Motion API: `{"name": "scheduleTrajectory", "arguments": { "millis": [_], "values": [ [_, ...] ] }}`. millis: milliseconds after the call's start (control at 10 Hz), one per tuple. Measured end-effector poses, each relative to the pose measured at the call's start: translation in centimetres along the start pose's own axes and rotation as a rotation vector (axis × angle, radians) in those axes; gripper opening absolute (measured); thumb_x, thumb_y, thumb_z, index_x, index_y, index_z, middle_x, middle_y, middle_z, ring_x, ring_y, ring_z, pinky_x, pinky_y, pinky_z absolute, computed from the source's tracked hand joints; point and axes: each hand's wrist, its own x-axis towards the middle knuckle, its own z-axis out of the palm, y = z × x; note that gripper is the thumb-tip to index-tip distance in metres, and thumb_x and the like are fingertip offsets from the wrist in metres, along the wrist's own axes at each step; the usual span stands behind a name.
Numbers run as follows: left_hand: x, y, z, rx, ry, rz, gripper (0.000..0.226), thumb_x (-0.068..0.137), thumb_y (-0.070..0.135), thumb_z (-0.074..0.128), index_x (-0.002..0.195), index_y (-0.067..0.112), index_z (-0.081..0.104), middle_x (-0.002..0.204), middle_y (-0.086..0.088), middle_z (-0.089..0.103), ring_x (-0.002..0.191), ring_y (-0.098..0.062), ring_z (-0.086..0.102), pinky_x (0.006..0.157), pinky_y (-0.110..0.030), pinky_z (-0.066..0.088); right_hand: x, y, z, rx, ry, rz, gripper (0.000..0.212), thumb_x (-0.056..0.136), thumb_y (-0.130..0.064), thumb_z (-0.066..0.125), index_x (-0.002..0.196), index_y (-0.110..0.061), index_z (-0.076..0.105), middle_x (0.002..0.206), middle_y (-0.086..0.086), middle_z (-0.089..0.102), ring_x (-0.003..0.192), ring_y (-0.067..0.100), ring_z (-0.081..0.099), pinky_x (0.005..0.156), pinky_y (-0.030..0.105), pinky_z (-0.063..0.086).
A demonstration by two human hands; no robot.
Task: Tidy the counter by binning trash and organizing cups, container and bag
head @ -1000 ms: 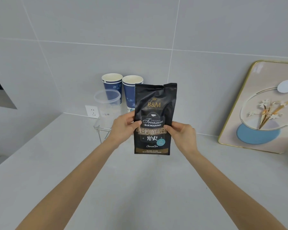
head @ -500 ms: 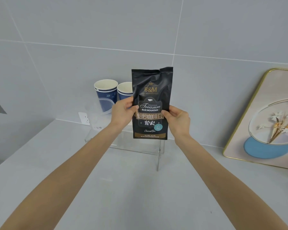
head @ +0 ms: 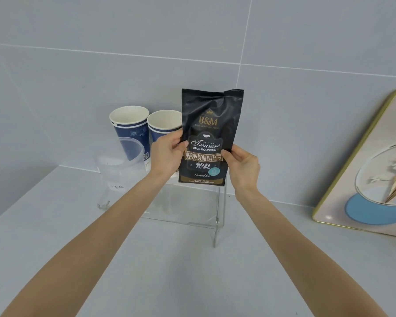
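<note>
A black coffee bag [head: 209,124] stands upright with its bottom edge at the top of a clear acrylic shelf [head: 192,209]. My left hand [head: 167,154] grips its left edge and my right hand [head: 244,168] grips its right edge. Two blue paper cups [head: 130,126] [head: 162,126] stand on the shelf to the left of the bag, against the wall. A clear plastic container [head: 121,165] sits in front of the left cup. The bag hides part of the right cup.
The grey counter [head: 181,271] spreads out in front of the shelf. A gold-framed picture [head: 375,175] leans against the tiled wall at the right.
Both hands have carried the bag away from me and up toward the shelf top, right of the cups. The camera has moved closer to the shelf.
</note>
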Motion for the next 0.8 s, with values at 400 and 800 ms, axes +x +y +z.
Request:
{"name": "scheduleTrajectory", "arguments": {
  "millis": [400,800],
  "values": [
    [0.4,-1.3,1.0,0.059,-0.015,0.001,0.033,0.090,0.011,0.049,0.122,0.006,0.053,0.126,-0.014,0.060,0.114,-0.029,0.058,0.089,-0.029,0.045,0.7,1.2,-0.3,-0.150,-0.013,-0.067,0.021,0.090,-0.009,0.054,0.108,-0.005,0.065,0.092,0.001,0.065,0.077,0.016,0.059,0.049,-0.003,0.042],
    [-0.2,-0.1,-1.7,0.183,0.005,0.071,0.032,0.090,0.016,0.050,0.120,0.008,0.055,0.121,-0.015,0.064,0.112,-0.027,0.060,0.098,-0.034,0.044,1.0,-2.5,-1.8,-0.739,-0.218,-0.210,0.056,0.091,-0.023,0.054,0.140,-0.017,0.028,0.137,0.011,0.052,0.122,0.032,0.050,0.100,0.045,0.044]
  ]
}}
